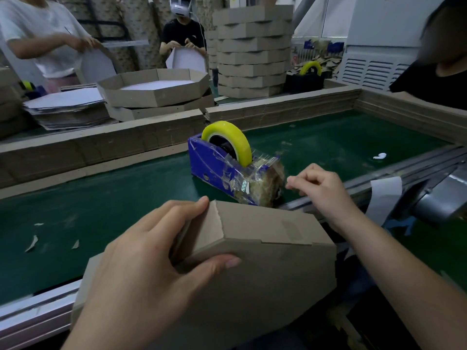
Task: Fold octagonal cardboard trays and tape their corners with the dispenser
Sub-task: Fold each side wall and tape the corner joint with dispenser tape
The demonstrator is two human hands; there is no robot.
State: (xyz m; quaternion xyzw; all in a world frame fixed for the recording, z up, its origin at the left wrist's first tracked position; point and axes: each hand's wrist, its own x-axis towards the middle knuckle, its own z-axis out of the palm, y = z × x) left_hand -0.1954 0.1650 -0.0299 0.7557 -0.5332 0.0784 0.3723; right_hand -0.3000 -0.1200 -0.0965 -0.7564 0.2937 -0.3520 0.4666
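Near 6 o'clock, brown cardboard tray [252, 269], tilted underside up, side walls folded; tape patch [290, 231] over one wall seam, raw flap edge at its 11 o'clock corner. Just beyond at 12 o'clock, blue dispenser [214, 165], upright, wrapped in clear scraps, carrying a roll of yellow tape [240, 140].

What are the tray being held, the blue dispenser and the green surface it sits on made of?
The tray looks like plain brown cardboard: matte, with a ragged cut edge. The dispenser seems glossy blue plastic or painted metal; its sheen leaves that open. The green surface looks like a matte rubbery belt, dull and lightly scuffed.
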